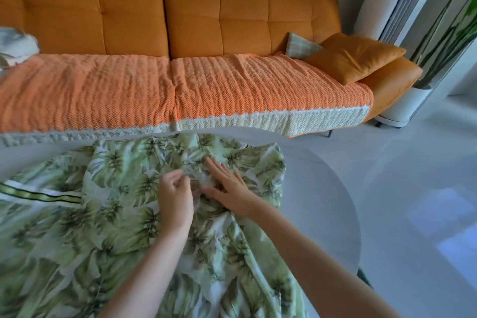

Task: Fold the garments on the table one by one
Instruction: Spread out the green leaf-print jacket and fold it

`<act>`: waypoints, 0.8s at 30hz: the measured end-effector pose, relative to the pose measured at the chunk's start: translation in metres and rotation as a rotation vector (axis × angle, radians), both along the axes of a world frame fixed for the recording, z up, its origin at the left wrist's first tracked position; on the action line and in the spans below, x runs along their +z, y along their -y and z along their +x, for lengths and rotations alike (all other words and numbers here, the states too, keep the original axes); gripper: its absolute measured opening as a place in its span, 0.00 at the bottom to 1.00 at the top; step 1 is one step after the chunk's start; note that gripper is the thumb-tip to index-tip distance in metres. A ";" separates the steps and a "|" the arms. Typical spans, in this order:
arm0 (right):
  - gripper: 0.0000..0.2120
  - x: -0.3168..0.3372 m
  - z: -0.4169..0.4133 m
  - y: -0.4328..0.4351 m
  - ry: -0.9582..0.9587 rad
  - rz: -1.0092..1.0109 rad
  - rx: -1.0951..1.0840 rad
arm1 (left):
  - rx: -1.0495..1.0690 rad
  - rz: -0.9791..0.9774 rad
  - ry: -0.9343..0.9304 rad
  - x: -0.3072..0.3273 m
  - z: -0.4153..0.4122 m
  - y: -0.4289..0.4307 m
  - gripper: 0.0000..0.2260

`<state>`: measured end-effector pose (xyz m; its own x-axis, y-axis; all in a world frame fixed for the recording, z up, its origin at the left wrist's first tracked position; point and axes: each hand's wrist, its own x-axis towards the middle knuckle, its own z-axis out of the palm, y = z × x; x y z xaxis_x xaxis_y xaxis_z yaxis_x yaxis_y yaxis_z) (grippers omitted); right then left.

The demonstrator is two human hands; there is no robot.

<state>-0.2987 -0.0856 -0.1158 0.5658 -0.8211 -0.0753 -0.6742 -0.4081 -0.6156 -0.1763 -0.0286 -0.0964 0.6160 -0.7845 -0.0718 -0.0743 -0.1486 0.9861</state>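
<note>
Item: leaf-print garment point(116, 227), spread across our table point(325, 196), centre to seven o'clock. Left hand point(175, 197) pinches a central crease, likely to straighten it. At its three o'clock, right hand point(228, 190) lies flat, fingers straight, anchoring the cloth.

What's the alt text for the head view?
Two bare hands work the middle of a green leaf-print garment spread on a pale round table: the left hand pinches the fabric, the right hand presses flat beside it. An orange sofa stands behind.
</note>
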 end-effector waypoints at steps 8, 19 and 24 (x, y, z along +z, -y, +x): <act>0.27 -0.005 -0.050 -0.006 0.047 -0.012 -0.104 | -0.133 0.308 0.429 0.009 0.043 0.058 0.27; 0.28 -0.014 -0.056 0.007 -0.093 -0.182 -0.125 | -0.169 0.074 0.169 0.020 0.047 0.071 0.08; 0.35 -0.019 -0.049 0.015 -0.255 -0.158 -0.198 | -0.109 0.123 0.205 0.022 0.069 0.052 0.11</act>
